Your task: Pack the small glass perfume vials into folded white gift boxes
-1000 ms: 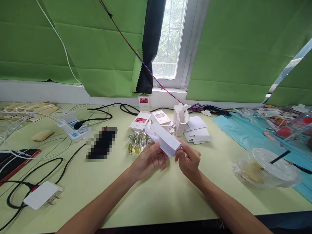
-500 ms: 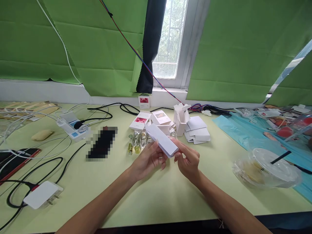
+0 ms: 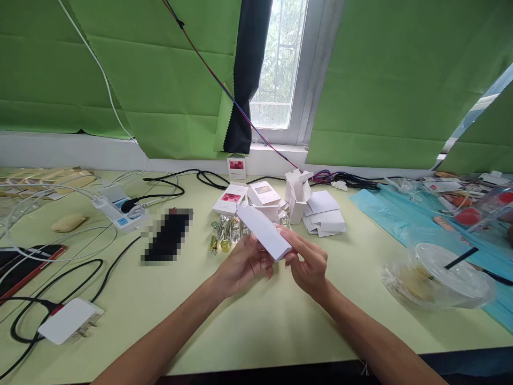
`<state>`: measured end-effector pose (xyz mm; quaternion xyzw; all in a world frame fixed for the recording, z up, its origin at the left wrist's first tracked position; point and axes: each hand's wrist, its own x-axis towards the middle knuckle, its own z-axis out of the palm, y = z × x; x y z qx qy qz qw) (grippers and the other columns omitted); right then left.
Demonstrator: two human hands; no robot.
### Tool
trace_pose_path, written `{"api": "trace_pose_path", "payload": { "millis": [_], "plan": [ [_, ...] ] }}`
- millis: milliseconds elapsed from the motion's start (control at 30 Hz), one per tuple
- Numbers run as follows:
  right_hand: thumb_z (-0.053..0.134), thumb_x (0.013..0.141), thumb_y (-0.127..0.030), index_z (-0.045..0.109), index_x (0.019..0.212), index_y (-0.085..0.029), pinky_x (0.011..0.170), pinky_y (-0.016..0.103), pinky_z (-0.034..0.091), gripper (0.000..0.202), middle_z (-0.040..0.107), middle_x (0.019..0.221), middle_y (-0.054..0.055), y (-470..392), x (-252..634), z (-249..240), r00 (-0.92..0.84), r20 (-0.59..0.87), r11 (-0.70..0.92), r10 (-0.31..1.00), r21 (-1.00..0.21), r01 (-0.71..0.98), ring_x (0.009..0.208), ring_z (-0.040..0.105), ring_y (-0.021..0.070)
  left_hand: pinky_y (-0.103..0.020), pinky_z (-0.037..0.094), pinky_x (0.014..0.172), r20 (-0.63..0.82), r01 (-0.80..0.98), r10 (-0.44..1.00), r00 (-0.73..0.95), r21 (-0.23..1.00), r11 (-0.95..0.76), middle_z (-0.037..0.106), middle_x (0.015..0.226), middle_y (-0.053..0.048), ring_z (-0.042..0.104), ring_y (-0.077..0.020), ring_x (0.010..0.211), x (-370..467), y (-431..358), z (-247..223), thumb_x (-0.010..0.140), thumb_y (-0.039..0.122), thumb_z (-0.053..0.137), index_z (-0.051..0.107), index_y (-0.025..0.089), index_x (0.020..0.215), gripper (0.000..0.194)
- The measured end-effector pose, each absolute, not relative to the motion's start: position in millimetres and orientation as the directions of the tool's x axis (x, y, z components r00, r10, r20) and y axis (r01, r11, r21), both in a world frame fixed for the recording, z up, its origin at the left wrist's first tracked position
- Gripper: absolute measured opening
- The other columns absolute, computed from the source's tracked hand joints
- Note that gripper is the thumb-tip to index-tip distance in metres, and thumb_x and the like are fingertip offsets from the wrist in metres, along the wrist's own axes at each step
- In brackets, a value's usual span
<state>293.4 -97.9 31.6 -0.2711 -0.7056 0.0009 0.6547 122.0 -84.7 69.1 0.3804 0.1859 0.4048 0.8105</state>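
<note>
A white folded carton is held at a slant between my hands above the table. My left hand grips its lower left side, thumb on top. With closed fingers, my right hand pinches the near right end. Just behind the carton lie several small glass vials with silvery and yellow-green parts, partly hidden by it. Printed white boxes rest beyond them. An upright white carton with open flaps stands to the right, beside a stack of flat white cartons.
On the left are a power strip, a white charger, loose cables and a pixelated dark object. To the right, a lidded plastic cup with a black straw lies near blue plastic sheeting. A green curtain hangs behind.
The carton in my hands has turned slightly, so its broad upper face shows wider. Both hands keep nearly the same place and grip.
</note>
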Motion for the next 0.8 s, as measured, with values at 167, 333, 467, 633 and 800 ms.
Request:
{"api": "trace_pose_path", "payload": {
  "millis": [167, 333, 467, 633, 800],
  "plan": [
    [0.055, 0.101, -0.039, 0.062, 0.14, -0.028, 0.054, 0.027, 0.065, 0.041, 0.073, 0.125, 0.012, -98.0, 293.2, 34.2, -0.013, 0.924, 0.874, 0.383, -0.358, 0.329, 0.108, 0.075, 0.0281, -0.025, 0.055, 0.048, 0.027, -0.533, 0.799, 0.601, 0.758, 0.376, 0.065, 0.071, -0.004, 0.057, -0.0127, 0.058, 121.7, -85.5, 68.9, 0.07, 0.059, 0.082, 0.073, 0.013, 0.095, 0.053],
    [0.071, 0.091, -0.043, 0.06, 0.142, -0.026, 0.043, 0.023, 0.059, 0.056, 0.071, 0.129, 0.016, -99.8, 293.4, 37.6, -0.031, 0.919, 0.877, 0.393, -0.364, 0.313, 0.08, 0.078, 0.0211, -0.024, 0.054, 0.049, 0.054, -0.54, 0.792, 0.608, 0.76, 0.362, 0.069, 0.074, -0.006, 0.061, -0.0139, 0.06, 123.6, -86.5, 72.3, 0.072, 0.058, 0.081, 0.073, 0.014, 0.099, 0.052],
    [0.083, 0.08, -0.024, 0.06, 0.141, -0.028, 0.041, 0.021, 0.057, 0.065, 0.072, 0.127, 0.014, -101.9, 291.4, 40.8, -0.02, 0.918, 0.848, 0.396, -0.358, 0.39, 0.07, 0.076, 0.0174, -0.023, 0.054, 0.05, 0.065, -0.542, 0.79, 0.609, 0.761, 0.356, 0.071, 0.078, -0.007, 0.063, -0.0143, 0.062, 123.9, -86.2, 73.0, 0.073, 0.057, 0.081, 0.073, 0.014, 0.099, 0.051],
    [0.073, 0.082, -0.009, 0.063, 0.137, -0.027, 0.04, 0.019, 0.055, 0.059, 0.073, 0.125, 0.013, -102.3, 288.8, 42.1, 0.013, 0.926, 0.846, 0.377, -0.35, 0.401, 0.082, 0.079, 0.0202, -0.024, 0.053, 0.052, 0.057, -0.548, 0.794, 0.606, 0.753, 0.364, 0.07, 0.08, -0.007, 0.065, -0.0166, 0.068, 122.5, -86.1, 72.0, 0.071, 0.055, 0.084, 0.072, 0.015, 0.095, 0.049],
    [0.067, 0.084, -0.007, 0.064, 0.134, -0.026, 0.04, 0.019, 0.055, 0.054, 0.074, 0.124, 0.012, -102.4, 289.5, 41.7, 0.004, 0.926, 0.835, 0.378, -0.344, 0.43, 0.094, 0.078, 0.0243, -0.027, 0.055, 0.055, 0.07, -0.562, 0.786, 0.615, 0.737, 0.375, 0.07, 0.083, -0.005, 0.064, -0.0161, 0.068, 121.0, -86.9, 70.0, 0.068, 0.053, 0.087, 0.071, 0.018, 0.099, 0.05]
  ]
}}
